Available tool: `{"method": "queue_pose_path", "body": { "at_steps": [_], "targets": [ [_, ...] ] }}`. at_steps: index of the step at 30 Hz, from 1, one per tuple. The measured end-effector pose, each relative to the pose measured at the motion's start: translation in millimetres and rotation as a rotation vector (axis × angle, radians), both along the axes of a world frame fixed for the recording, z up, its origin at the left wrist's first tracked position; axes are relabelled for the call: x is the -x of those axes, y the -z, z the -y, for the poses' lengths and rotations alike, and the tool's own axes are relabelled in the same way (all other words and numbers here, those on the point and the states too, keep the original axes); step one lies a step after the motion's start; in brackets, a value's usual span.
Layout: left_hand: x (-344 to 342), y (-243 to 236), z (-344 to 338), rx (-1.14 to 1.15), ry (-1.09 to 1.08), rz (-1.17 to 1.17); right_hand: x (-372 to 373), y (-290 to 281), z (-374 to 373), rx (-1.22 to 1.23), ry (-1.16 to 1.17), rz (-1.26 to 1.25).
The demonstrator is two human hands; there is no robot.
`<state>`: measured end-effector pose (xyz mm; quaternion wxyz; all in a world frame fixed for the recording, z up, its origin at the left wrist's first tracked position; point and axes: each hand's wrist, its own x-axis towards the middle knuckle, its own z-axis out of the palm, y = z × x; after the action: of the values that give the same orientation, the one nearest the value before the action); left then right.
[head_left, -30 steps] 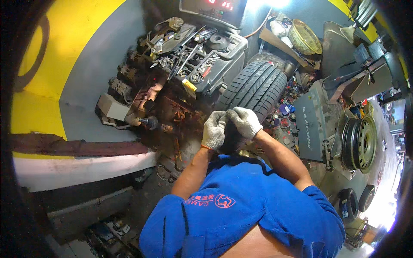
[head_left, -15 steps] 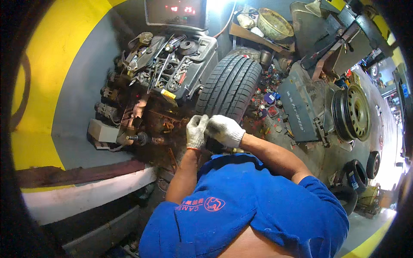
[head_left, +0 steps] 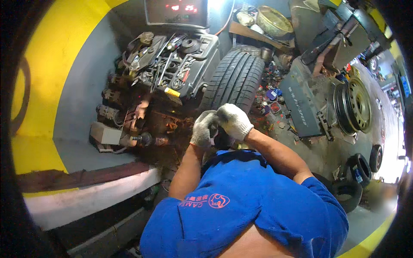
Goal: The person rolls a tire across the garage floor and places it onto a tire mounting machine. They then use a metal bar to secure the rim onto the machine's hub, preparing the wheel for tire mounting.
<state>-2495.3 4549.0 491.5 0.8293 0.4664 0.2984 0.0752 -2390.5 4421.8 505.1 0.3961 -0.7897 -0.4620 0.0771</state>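
Note:
My left hand (head_left: pixel 204 127) and my right hand (head_left: pixel 233 121), both in pale knitted gloves, meet at the near end of an upright black tyre (head_left: pixel 232 77), low in the middle of the view. Fingers of both hands are curled close together. What they grip or press is hidden behind them; a dark shape shows just below, between my wrists. The tyre stands beside a grey wheel balancer (head_left: pixel 202 64), whose top tray holds tools and cone-shaped parts.
A grey metal plate (head_left: pixel 297 107) and a bare wheel rim (head_left: pixel 359 105) are at the right. Loose tyres (head_left: pixel 361 170) lie lower right. A cluttered bin of small weights (head_left: pixel 273 96) sits beside the tyre; a basin (head_left: pixel 273 21) is at the back. A white ledge (head_left: pixel 86 198) runs along the left.
Compared with half a second ago, my hands are a little higher in view, the right one more arched over the left. They remain together at the tyre's near end.

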Motion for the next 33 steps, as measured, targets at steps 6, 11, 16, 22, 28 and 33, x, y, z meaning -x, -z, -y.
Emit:
{"method": "queue_pose_path", "body": {
  "at_steps": [6,11,16,22,28,33],
  "targets": [
    [9.6,6.9,-8.5,0.047,-0.031,-0.072,12.2,-1.8,-10.1,-0.01,-0.13,0.069],
    [15.8,39.5,-26.9,0.018,0.082,0.086,10.1,16.8,-27.7,-0.026,-0.053,0.058],
    [-5.4,57.6,-43.3,0.602,-0.071,0.011,-1.3,17.5,-41.0,-0.163,0.243,0.056],
    [-78.1,73.2,-156.1,0.059,-0.249,-0.285,-34.1,34.4,-42.0,0.024,0.155,0.421],
    [-179.4,134.3,-288.4,-0.231,-0.03,-0.429,-41.1,43.7,-45.8,0.082,0.181,0.462],
    [-240.3,194.1,-363.9,-1.569,0.589,-0.613,-44.8,45.2,-50.9,0.084,0.161,0.445]
  ]
}}
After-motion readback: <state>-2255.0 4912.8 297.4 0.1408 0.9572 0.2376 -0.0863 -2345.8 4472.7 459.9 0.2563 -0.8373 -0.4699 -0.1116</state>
